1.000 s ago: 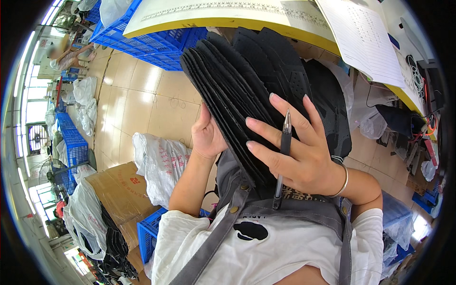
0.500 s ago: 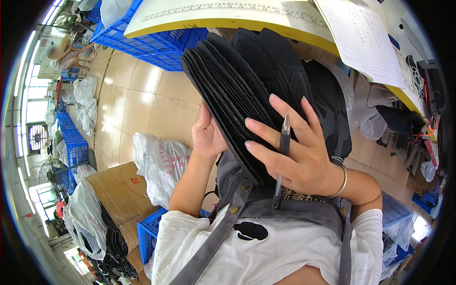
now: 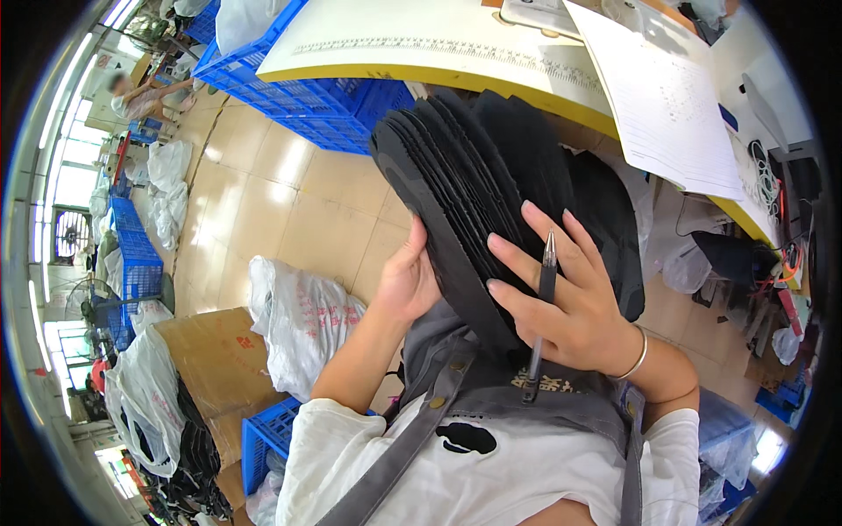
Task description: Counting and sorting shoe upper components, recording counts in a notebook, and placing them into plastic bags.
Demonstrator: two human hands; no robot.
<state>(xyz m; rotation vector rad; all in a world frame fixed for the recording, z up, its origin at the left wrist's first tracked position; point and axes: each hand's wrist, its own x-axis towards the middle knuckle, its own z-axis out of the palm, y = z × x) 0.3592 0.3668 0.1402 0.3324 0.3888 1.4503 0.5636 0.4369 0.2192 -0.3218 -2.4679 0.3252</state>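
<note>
A thick stack of thin black cut pieces with rounded ends stands tilted in front of my body, its layers fanned apart. My left hand grips the stack's left edge; the thumb shows along the side and the other fingers are mostly hidden behind. Over the right part of the stack lies my right hand, its fingertips on the layers. It also holds a black and clear pen, tip pointing up, passing between the fingers. More black pieces hang to the right, beyond that hand.
Ahead is a white table with a yellow edge and a printed ruler; an open notebook overhangs it. Blue crates stand at its left. A white sack and a cardboard box sit on the floor to my left.
The stack and both hands sit a little farther right and lower in the picture, as the whole view has shifted too. The perforated piece faces seen on the right now look plain.
</note>
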